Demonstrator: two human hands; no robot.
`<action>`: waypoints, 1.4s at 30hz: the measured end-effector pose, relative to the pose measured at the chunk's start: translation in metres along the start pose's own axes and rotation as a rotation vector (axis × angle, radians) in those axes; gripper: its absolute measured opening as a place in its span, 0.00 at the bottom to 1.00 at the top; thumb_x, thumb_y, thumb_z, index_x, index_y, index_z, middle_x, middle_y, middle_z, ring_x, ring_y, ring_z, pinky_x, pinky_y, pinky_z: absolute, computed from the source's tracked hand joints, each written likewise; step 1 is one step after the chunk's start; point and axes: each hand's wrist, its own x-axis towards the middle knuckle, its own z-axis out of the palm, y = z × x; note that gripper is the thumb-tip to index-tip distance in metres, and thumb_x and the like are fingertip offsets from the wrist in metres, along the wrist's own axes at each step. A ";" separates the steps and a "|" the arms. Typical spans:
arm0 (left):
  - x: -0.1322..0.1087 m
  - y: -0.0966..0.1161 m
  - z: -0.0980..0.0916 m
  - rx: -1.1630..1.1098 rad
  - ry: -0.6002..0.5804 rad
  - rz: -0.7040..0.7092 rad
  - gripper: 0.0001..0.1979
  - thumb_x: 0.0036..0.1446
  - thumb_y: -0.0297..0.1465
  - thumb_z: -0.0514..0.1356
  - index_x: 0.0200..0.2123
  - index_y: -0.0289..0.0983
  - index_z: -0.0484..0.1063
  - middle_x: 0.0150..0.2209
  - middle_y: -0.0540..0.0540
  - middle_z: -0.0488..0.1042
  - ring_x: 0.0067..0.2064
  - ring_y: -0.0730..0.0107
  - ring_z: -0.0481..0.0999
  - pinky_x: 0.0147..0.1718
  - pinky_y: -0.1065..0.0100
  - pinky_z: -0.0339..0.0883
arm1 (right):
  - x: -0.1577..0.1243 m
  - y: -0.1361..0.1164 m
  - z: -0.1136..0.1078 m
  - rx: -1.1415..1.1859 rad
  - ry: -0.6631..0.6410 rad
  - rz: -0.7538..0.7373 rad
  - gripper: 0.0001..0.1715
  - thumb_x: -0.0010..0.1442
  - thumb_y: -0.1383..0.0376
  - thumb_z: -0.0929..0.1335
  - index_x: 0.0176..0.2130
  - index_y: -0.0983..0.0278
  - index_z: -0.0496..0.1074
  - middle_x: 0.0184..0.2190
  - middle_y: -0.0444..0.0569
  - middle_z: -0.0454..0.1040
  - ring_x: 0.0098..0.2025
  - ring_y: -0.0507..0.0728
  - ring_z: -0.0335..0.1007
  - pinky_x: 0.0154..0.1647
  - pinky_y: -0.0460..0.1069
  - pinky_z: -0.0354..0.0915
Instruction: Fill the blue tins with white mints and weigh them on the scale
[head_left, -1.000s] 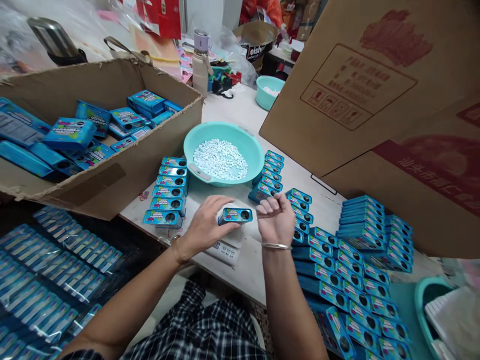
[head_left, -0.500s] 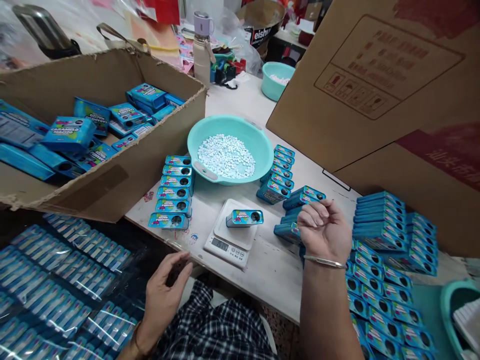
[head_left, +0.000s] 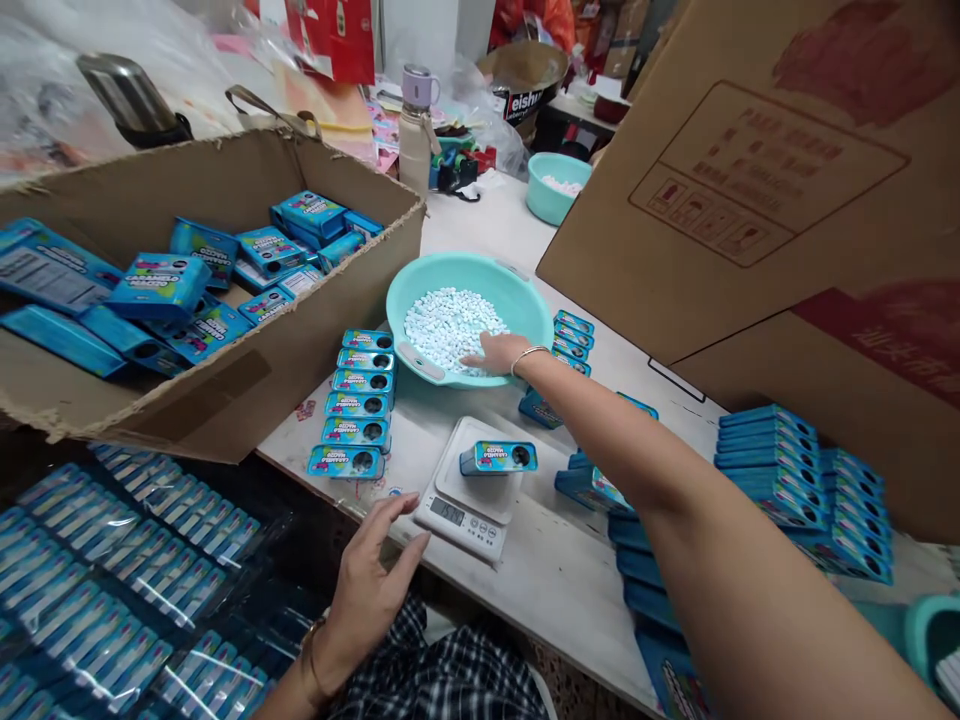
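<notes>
My right hand (head_left: 495, 353) is down in the turquoise basin (head_left: 529, 315), its bent fingers drawn together at the small pale candies (head_left: 444, 318). What lies between its fingertips is hidden. My left hand (head_left: 375, 575), thumb and fingers apart, holds nothing beside the front left corner of a white digital scale (head_left: 469, 532). One blue candy box (head_left: 499, 458) stands on the scale's plate, a dark round opening in its top. A row of similar boxes (head_left: 356, 405) stands left of the scale.
An open cardboard box (head_left: 375, 245) with loose blue boxes is on the left. A large carton (head_left: 750, 210) leans at right, with stacked blue boxes (head_left: 765, 460) before it. Wrapped packs (head_left: 97, 580) lie lower left. A bottle (head_left: 414, 150) and second basin (head_left: 551, 205) stand behind.
My right hand has moved from above the boxes on the right, left and forward into the basin. My left hand has shifted slightly right, nearer the scale. The view has tilted slightly.
</notes>
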 end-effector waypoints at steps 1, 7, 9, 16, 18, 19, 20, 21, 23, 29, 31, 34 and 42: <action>-0.001 0.000 0.002 0.000 -0.009 -0.006 0.18 0.59 0.33 0.60 0.53 0.42 0.68 0.51 0.44 0.73 0.53 0.60 0.74 0.54 0.58 0.68 | 0.006 0.001 0.004 0.011 -0.030 0.013 0.35 0.41 0.43 0.75 0.38 0.66 0.70 0.42 0.64 0.75 0.47 0.71 0.68 0.46 0.59 0.61; 0.000 -0.003 0.012 0.003 -0.049 0.005 0.19 0.59 0.33 0.60 0.54 0.43 0.68 0.52 0.43 0.73 0.54 0.58 0.73 0.54 0.57 0.69 | 0.018 -0.011 0.027 0.182 -0.118 -0.031 0.26 0.43 0.45 0.75 0.27 0.62 0.68 0.30 0.52 0.75 0.40 0.63 0.69 0.45 0.55 0.62; 0.003 -0.003 0.014 -0.002 -0.060 0.022 0.19 0.59 0.32 0.59 0.54 0.44 0.67 0.52 0.43 0.72 0.54 0.58 0.73 0.53 0.57 0.69 | 0.018 -0.015 0.030 0.284 -0.098 -0.048 0.22 0.48 0.48 0.74 0.25 0.62 0.68 0.25 0.47 0.72 0.36 0.58 0.68 0.43 0.52 0.62; 0.025 0.015 0.019 -0.018 -0.070 0.075 0.23 0.59 0.34 0.60 0.58 0.43 0.63 0.56 0.41 0.68 0.58 0.57 0.69 0.55 0.55 0.68 | 0.018 -0.002 0.008 0.811 0.048 -0.022 0.10 0.54 0.64 0.69 0.24 0.62 0.65 0.16 0.40 0.61 0.21 0.50 0.54 0.27 0.47 0.56; 0.039 0.024 0.026 -0.024 -0.069 0.090 0.29 0.57 0.35 0.62 0.61 0.44 0.58 0.60 0.40 0.64 0.61 0.55 0.66 0.57 0.53 0.65 | 0.009 0.004 -0.003 1.012 0.081 -0.030 0.09 0.57 0.62 0.65 0.27 0.62 0.64 0.16 0.38 0.57 0.19 0.49 0.49 0.23 0.46 0.53; 0.048 0.028 0.031 -0.033 -0.072 0.107 0.33 0.56 0.35 0.63 0.63 0.44 0.55 0.61 0.39 0.62 0.62 0.55 0.64 0.58 0.52 0.63 | 0.002 0.008 -0.008 1.112 0.100 -0.046 0.10 0.59 0.61 0.64 0.27 0.62 0.63 0.16 0.37 0.56 0.19 0.49 0.48 0.21 0.45 0.51; 0.056 0.030 0.038 -0.047 -0.078 0.128 0.37 0.55 0.34 0.64 0.64 0.44 0.52 0.62 0.39 0.60 0.63 0.54 0.62 0.59 0.51 0.62 | -0.007 0.011 -0.013 1.210 0.124 -0.067 0.10 0.60 0.60 0.63 0.28 0.62 0.62 0.16 0.36 0.55 0.18 0.48 0.47 0.21 0.44 0.50; 0.064 0.032 0.045 -0.064 -0.092 0.149 0.39 0.54 0.34 0.65 0.65 0.43 0.50 0.63 0.38 0.59 0.64 0.54 0.61 0.60 0.51 0.60 | -0.017 0.013 -0.018 1.302 0.153 -0.091 0.12 0.61 0.59 0.62 0.27 0.61 0.60 0.17 0.35 0.53 0.18 0.48 0.46 0.20 0.44 0.50; 0.077 0.034 0.059 -0.111 -0.124 0.172 0.39 0.52 0.33 0.66 0.64 0.42 0.52 0.62 0.38 0.60 0.64 0.54 0.61 0.61 0.52 0.58 | -0.038 0.019 -0.025 1.467 0.218 -0.132 0.17 0.63 0.57 0.61 0.26 0.61 0.56 0.17 0.34 0.50 0.18 0.48 0.43 0.18 0.42 0.48; 0.091 0.035 0.083 -0.341 -0.274 0.074 0.21 0.56 0.37 0.63 0.51 0.38 0.64 0.45 0.44 0.75 0.46 0.64 0.76 0.49 0.61 0.68 | -0.103 0.034 -0.032 1.844 0.335 -0.187 0.22 0.67 0.58 0.61 0.23 0.61 0.52 0.16 0.33 0.45 0.16 0.47 0.38 0.14 0.40 0.41; 0.091 0.037 0.081 -0.348 -0.275 0.082 0.20 0.56 0.39 0.63 0.49 0.38 0.65 0.43 0.46 0.75 0.44 0.65 0.76 0.47 0.62 0.69 | -0.130 0.041 -0.026 1.962 0.331 -0.186 0.18 0.67 0.61 0.61 0.26 0.62 0.57 0.16 0.33 0.47 0.15 0.46 0.40 0.13 0.39 0.42; 0.090 0.045 0.071 -0.268 -0.263 0.132 0.21 0.56 0.39 0.63 0.50 0.39 0.65 0.45 0.45 0.75 0.45 0.64 0.75 0.48 0.62 0.68 | -0.174 0.051 -0.002 2.113 0.328 -0.148 0.11 0.67 0.67 0.60 0.33 0.63 0.65 0.16 0.33 0.50 0.14 0.45 0.44 0.12 0.38 0.43; 0.088 0.122 0.034 0.279 -0.396 0.516 0.17 0.61 0.34 0.58 0.53 0.40 0.64 0.49 0.43 0.71 0.50 0.59 0.70 0.50 0.58 0.64 | -0.240 0.046 0.078 2.491 0.518 0.216 0.11 0.63 0.70 0.62 0.31 0.66 0.71 0.24 0.46 0.73 0.28 0.50 0.73 0.31 0.46 0.73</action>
